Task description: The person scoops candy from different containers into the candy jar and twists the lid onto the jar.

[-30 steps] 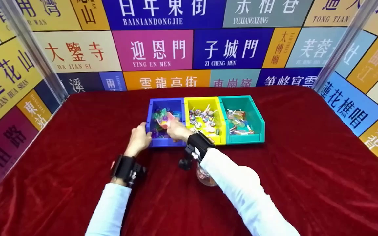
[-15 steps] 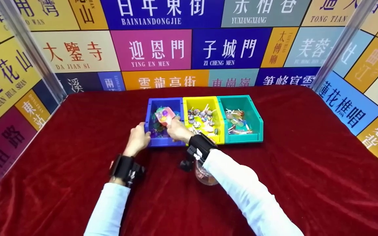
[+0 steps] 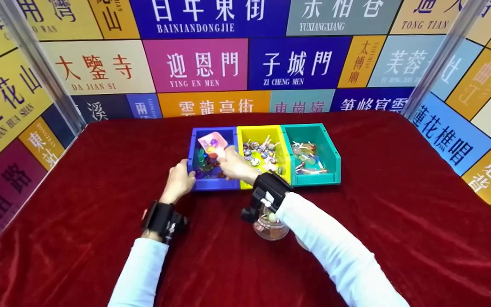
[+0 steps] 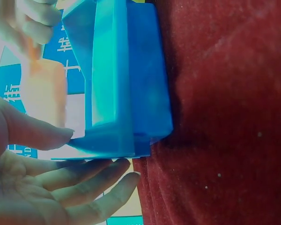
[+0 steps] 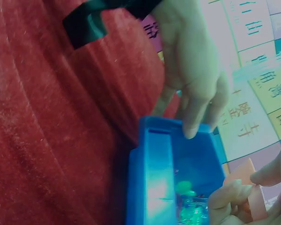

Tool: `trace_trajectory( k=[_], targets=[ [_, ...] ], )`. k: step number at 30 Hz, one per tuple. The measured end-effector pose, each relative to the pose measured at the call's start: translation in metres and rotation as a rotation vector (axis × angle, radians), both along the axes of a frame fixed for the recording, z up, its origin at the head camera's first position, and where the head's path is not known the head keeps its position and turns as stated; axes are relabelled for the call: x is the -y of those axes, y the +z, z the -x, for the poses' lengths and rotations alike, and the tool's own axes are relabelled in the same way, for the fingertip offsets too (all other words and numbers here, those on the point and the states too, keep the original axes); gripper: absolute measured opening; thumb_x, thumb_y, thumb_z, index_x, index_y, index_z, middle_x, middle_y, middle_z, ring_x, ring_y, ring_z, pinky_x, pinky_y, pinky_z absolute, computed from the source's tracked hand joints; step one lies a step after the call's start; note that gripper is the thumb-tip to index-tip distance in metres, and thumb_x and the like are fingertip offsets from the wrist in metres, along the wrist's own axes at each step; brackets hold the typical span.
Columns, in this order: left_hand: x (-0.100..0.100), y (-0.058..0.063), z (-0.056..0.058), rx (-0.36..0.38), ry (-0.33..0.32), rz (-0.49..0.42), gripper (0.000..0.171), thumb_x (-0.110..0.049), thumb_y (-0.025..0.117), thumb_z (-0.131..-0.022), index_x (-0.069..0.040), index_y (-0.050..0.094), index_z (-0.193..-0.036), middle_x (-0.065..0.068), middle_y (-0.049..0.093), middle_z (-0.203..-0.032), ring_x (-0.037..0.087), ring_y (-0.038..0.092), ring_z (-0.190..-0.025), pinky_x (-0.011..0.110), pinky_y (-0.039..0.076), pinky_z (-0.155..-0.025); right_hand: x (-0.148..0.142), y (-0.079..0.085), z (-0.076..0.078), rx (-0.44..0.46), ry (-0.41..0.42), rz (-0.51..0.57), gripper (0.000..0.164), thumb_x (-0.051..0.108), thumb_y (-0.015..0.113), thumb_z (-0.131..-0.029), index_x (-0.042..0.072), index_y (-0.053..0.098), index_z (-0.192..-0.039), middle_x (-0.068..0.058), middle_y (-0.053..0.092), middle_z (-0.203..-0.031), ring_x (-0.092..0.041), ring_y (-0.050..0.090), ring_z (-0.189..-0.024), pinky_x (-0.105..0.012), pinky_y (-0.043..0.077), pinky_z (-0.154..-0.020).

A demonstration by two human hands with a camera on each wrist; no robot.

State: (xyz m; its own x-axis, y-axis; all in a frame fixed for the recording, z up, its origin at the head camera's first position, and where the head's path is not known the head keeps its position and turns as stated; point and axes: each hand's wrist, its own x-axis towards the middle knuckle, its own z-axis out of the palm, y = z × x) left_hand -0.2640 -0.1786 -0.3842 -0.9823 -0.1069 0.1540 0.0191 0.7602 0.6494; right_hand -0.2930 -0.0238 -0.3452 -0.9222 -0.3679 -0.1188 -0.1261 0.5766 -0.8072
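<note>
My left hand (image 3: 178, 181) grips the left wall of a blue bin (image 3: 215, 184); in the left wrist view its thumb lies inside and its fingers outside the wall (image 4: 107, 70). My right hand (image 3: 236, 165) holds a pink scoop (image 3: 218, 138) by its handle. Purple and yellow candies sit in the scoop, which is raised over the bin, tilted toward its back left. Shiny green, blue and purple candies (image 5: 192, 208) lie inside the bin. Seen from the right wrist, thumb and curled fingers close on the scoop handle, which they partly hide.
A yellow bin (image 3: 254, 132) with wrapped lollipops and a teal bin (image 3: 333, 160) with more lollipops adjoin the blue one. A clear jar (image 3: 271, 232) with some candies stands in front, partly behind my right forearm. Red cloth (image 3: 100, 204) covers the table.
My right hand has lifted the scoop from among the candies, upward and toward the bin's back, carrying candies. More of the jar shows. My left hand keeps its grip on the wall.
</note>
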Motion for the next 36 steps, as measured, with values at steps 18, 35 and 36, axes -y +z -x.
trace_trajectory(
  k=[18, 35, 36],
  targets=[
    [-0.015, 0.001, -0.006, -0.098, 0.03, -0.017, 0.059, -0.007, 0.056, -0.082, 0.014, 0.029, -0.13, 0.034, 0.026, -0.135, 0.043, 0.028, -0.124, 0.046, 0.023, -0.105, -0.074, 0.01, -0.005, 0.023, 0.139, 0.207, 0.015, 0.006, 0.04, -0.092, -0.005, 0.041, -0.102, -0.003, 0.04, -0.066, -0.009, 0.037, -0.052, -0.016, 0.035, -0.046],
    [-0.05, 0.004, -0.012, -0.531, -0.238, -0.244, 0.036, -0.012, 0.062, -0.082, 0.008, 0.053, -0.111, 0.022, 0.06, -0.102, 0.031, 0.056, -0.098, 0.04, 0.043, -0.089, -0.158, 0.0, -0.025, 0.007, 0.227, 0.347, 0.029, 0.019, 0.047, -0.092, -0.007, 0.046, -0.107, -0.003, 0.037, -0.063, -0.007, 0.031, -0.049, -0.015, 0.025, -0.042],
    [-0.053, 0.004, -0.013, -0.497, -0.266, -0.282, 0.036, -0.012, 0.062, -0.083, 0.007, 0.053, -0.111, 0.022, 0.06, -0.1, 0.031, 0.057, -0.095, 0.04, 0.045, -0.087, -0.162, -0.001, -0.027, 0.011, 0.227, 0.348, 0.03, 0.02, 0.048, -0.092, -0.007, 0.047, -0.107, -0.003, 0.037, -0.063, -0.007, 0.031, -0.049, -0.015, 0.025, -0.043]
  ],
)
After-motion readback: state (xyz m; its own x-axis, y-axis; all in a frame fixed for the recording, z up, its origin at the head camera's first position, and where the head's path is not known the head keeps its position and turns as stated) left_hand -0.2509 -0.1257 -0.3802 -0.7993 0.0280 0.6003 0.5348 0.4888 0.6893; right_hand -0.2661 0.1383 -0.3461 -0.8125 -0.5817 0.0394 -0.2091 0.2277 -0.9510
